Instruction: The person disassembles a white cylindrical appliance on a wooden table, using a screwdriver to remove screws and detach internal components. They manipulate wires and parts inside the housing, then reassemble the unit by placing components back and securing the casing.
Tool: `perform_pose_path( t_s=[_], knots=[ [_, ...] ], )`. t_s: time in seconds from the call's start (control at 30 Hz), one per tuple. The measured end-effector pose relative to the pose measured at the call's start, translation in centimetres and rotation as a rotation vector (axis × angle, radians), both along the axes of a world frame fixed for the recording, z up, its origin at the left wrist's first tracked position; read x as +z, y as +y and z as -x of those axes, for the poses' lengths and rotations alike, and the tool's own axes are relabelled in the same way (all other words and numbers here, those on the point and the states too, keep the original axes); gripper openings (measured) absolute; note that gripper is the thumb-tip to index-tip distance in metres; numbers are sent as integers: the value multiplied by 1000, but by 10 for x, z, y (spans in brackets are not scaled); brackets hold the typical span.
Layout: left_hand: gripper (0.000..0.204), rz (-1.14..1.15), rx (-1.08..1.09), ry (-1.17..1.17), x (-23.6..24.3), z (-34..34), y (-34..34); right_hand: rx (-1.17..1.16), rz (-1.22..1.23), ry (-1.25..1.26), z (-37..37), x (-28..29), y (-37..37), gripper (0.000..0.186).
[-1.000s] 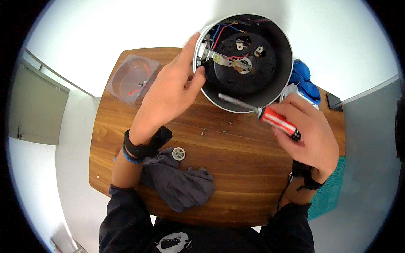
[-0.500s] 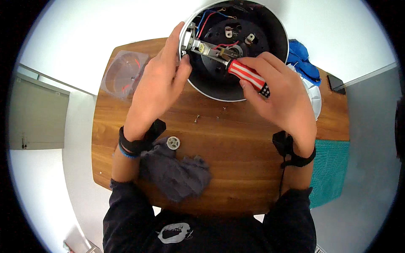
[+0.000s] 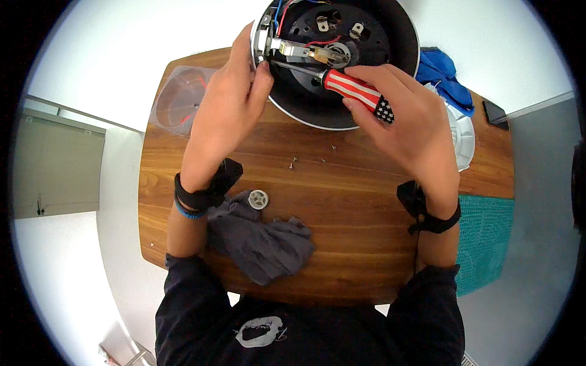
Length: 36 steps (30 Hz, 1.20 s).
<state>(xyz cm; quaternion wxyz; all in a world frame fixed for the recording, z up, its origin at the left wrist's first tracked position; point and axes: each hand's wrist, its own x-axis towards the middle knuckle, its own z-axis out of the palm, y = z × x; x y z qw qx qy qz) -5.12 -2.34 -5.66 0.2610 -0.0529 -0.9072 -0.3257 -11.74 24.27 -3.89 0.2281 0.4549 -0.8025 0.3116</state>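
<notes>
A round appliance housing (image 3: pixel 305 104), black inside with a pale rim, stands at the far side of the table. My left hand (image 3: pixel 235 100) grips its left wall, with the thumb inside the rim and fingers along the outside. In my right hand (image 3: pixel 408 116) is a screwdriver (image 3: pixel 354 89), its striped handle red and white with a starred end. The shaft slants left into the housing, its tip at the metal fitting (image 3: pixel 264 43) by my left thumb. A metal bracket assembly (image 3: pixel 299 50) juts inward from that fitting. Red and blue wires (image 3: pixel 282 18) run above it.
Several small screws (image 3: pixel 292 165) lie in front of the housing. A small pale wheel-shaped part (image 3: pixel 258 199) rests by a grey cloth (image 3: pixel 262 247). Left is a clear plastic container (image 3: pixel 180 104); right are a blue cloth (image 3: pixel 441 73), white part (image 3: pixel 465 143), phone (image 3: pixel 495 114) and green cutting mat (image 3: pixel 485 238).
The screwdriver now lies lower beside the bracket, its shaft plainly apart from it. The whole view has shifted slightly, and both hands keep their holds.
</notes>
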Motion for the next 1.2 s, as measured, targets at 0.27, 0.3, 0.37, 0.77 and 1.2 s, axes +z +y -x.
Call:
perform_pose_path(
  t_s=[0.27,0.3,0.37,0.77,1.2],
  knots=[
    [54,-18,6,-28,2,-2,1,-12,38,-48,-5,-2,-1,32],
    [54,-18,10,-22,1,-2,1,-10,43,-49,-6,-2,-2,32],
    [54,-17,19,-10,0,-2,0,-4,56,-51,-6,-2,-3,32],
    [55,10,28,-28,-1,-3,-1,-36,19,-70,-9,1,-4,33],
    [54,-24,-5,-54,0,-2,-6,-77,-60,104,-10,5,-5,38]
  ],
)
